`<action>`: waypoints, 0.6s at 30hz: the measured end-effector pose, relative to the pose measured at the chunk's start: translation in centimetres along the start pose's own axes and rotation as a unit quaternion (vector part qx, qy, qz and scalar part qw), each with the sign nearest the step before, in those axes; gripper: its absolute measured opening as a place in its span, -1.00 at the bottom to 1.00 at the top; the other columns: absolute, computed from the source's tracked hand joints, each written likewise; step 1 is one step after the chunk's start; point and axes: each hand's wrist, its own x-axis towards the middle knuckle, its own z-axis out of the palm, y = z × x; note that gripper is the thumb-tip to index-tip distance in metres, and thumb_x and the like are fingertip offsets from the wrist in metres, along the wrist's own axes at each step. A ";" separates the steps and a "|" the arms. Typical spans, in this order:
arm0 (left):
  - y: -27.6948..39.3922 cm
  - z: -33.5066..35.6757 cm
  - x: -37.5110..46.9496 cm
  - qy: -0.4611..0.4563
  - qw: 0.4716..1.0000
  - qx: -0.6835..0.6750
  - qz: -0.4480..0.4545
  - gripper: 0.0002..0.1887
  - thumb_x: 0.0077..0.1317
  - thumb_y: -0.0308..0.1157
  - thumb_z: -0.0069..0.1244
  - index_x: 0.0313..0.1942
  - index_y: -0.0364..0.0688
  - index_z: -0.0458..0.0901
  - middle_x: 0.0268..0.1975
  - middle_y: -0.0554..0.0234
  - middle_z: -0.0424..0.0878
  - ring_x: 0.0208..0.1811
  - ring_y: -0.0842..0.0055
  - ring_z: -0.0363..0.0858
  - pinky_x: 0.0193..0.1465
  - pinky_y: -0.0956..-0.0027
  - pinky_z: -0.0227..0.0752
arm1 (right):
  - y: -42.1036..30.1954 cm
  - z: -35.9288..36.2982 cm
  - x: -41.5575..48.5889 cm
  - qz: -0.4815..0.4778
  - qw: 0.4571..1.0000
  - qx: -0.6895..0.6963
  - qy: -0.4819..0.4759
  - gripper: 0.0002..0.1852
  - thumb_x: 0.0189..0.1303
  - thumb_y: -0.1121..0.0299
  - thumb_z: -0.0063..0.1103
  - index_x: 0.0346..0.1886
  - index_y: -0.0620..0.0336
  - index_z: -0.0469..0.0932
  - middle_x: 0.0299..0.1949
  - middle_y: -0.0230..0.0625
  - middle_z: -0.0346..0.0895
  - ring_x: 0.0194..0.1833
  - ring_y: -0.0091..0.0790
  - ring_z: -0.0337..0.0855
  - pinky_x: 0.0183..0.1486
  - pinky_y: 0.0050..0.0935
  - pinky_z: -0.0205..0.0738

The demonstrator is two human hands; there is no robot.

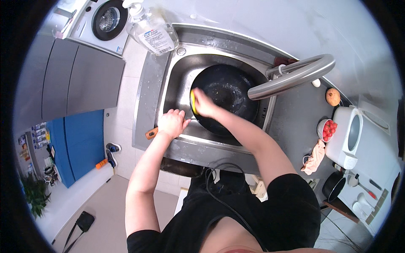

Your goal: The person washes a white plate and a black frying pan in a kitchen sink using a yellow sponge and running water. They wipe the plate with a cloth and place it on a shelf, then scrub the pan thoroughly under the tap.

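Note:
A black wok [234,98] with pale suds on its inner surface lies in the stainless steel sink [178,76]. My left hand [172,123] grips its handle; the brown handle end [152,133] sticks out past my wrist over the sink's left front rim. At the wok's left wall, my right hand [203,102] presses a yellow sponge [193,101] against the metal. That hand is a little blurred, and most of the sponge is hidden behind its fingers.
A curved metal faucet [291,80] reaches over the wok's right side. A clear pump bottle [155,34] stands at the back left corner. Along the right counter [291,126] are a bowl of cherry tomatoes [329,130], a peach cloth [314,158], a white appliance [343,136] and a round brown fruit or vegetable [333,97].

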 end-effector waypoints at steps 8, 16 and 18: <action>0.2 -0.3 -0.2 -0.029 0.999 0.008 -0.012 -0.56 0.39 0.10 -0.03 -0.20 -0.15 0.62 -0.20 0.18 0.69 -0.03 0.29 0.65 0.03 0.19 0.56 | 8.9 -13.4 -5.8 0.143 0.915 -0.369 -0.080 -0.67 0.22 0.28 0.22 0.01 0.20 0.52 0.09 0.08 0.48 0.04 0.09 0.61 0.16 -0.06 0.50; 0.1 -0.3 0.2 -0.020 1.000 0.014 -0.003 -0.56 0.39 0.09 -0.02 -0.23 -0.15 0.61 -0.22 0.16 0.68 -0.07 0.26 0.66 -0.01 0.16 0.58 | 0.8 -0.2 -1.9 0.042 0.993 0.017 -0.108 -0.61 0.19 0.38 0.18 0.10 0.12 0.44 0.00 0.04 0.50 0.04 0.15 0.57 0.11 -0.04 0.49; 0.3 -0.3 0.1 -0.032 0.999 0.010 -0.003 -0.57 0.39 0.09 -0.02 -0.24 -0.15 0.60 -0.22 0.16 0.68 -0.07 0.26 0.66 -0.01 0.16 0.58 | 3.2 -3.0 -7.5 0.044 0.948 -0.004 -0.315 -0.62 0.22 0.34 0.19 0.13 0.00 0.50 0.00 0.00 0.59 0.09 0.06 0.60 0.14 -0.08 0.49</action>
